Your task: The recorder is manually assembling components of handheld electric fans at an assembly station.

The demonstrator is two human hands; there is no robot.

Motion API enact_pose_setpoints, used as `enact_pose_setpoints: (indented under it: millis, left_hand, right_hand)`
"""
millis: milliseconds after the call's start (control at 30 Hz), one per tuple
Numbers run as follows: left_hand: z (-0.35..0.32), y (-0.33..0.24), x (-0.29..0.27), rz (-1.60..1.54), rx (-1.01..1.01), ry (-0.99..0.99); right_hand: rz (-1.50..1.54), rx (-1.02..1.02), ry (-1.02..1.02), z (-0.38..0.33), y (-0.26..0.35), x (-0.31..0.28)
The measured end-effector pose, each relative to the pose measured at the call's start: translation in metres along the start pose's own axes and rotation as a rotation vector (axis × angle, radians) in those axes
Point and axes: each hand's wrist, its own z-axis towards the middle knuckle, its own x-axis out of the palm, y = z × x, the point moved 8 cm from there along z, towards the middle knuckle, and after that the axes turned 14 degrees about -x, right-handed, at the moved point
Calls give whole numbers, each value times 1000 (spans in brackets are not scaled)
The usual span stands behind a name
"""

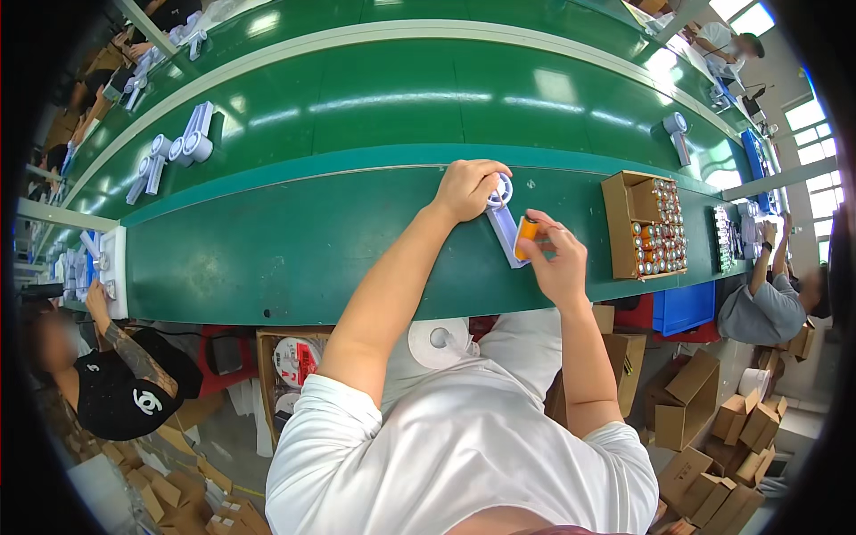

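On the green bench lies a pale lilac plastic part [505, 228] with a round ring-shaped head and a long handle. My left hand [469, 189] is closed on its round head. Between the thumb and fingers of my right hand [562, 259] is an orange cylindrical battery [529, 234], held at the handle's near end. Whether the battery touches the handle cannot be made out. To the right of my right hand stands an open cardboard box [621, 234] holding many batteries in rows, with part of its inside bare.
Several similar lilac parts [189, 147] lie on the green conveyor at the far left, and another [679, 138] at the far right. A blue bin [683, 309] sits below the bench edge. Co-workers sit at the left [134, 383] and right [765, 308]. Cardboard boxes [691, 392] crowd the floor.
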Motion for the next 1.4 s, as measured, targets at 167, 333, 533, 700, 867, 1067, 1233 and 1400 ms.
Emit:
enact_pose_setpoints:
  millis: [167,333,533,700,867,1067,1233,1400]
  left_hand:
    - [0,-3,0,11,47,-21]
    - [0,-2,2,19,57,-39]
    - [-3,-1,0,49,81,-50]
    - [-2,-6,-5,44,127,-55]
    - [-2,22,-45,81,-93,-522]
    - [0,14,-38,421,-190,-541]
    - [13,20,-35,328,-196,-468]
    - [58,25,-56,568,-111,-546]
  right_hand:
    - [-515,-74,322,12,17,19]
    - [-659,-151,379,14,28,29]
    - [-666,-105,631,22,17,43]
    - [-691,-76,741,21,10,49]
    - [-549,62,-90,-5,-29,-49]
    - [-438,59,-225,-41,-47,-74]
    - [-508,19,-86,-30,-53,-64]
    - [-424,-35,-78,-41,-53,-73]
